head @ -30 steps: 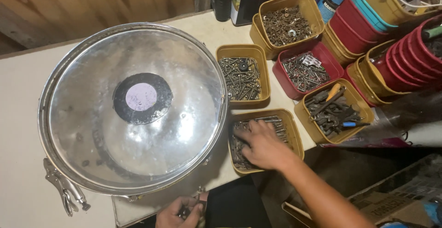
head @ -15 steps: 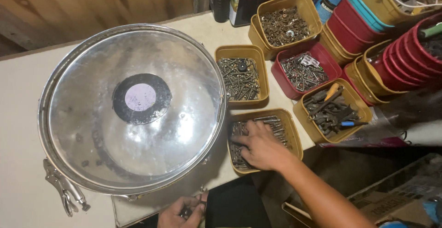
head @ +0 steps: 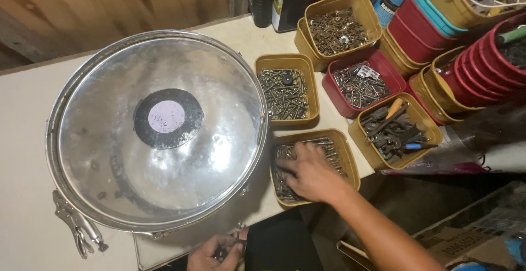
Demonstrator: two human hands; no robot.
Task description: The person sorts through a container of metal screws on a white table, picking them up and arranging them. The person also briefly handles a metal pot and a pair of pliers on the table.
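Note:
My right hand [head: 309, 173] lies palm down in the nearest yellow tub [head: 349, 156], fingers spread among the long screws [head: 285, 153] inside it. My left hand [head: 215, 254] is at the table's front edge, fingers closed around a small dark metal part [head: 233, 247] below the big shiny round metal dish [head: 159, 128]. A black disc with a pale round label [head: 167, 117] sits at the dish's centre.
Locking pliers [head: 76, 227] clamp the dish's lower left rim. More tubs stand to the right: screws [head: 286, 90], washers [head: 338, 27], a red tub of bolts [head: 359, 82], a tub of tools [head: 394, 128]. Stacked red [head: 482, 68] and yellow containers fill the right side.
My right hand has shifted slightly leftward inside the tub, fingers spreading over the screws. My left hand has stayed at the front edge.

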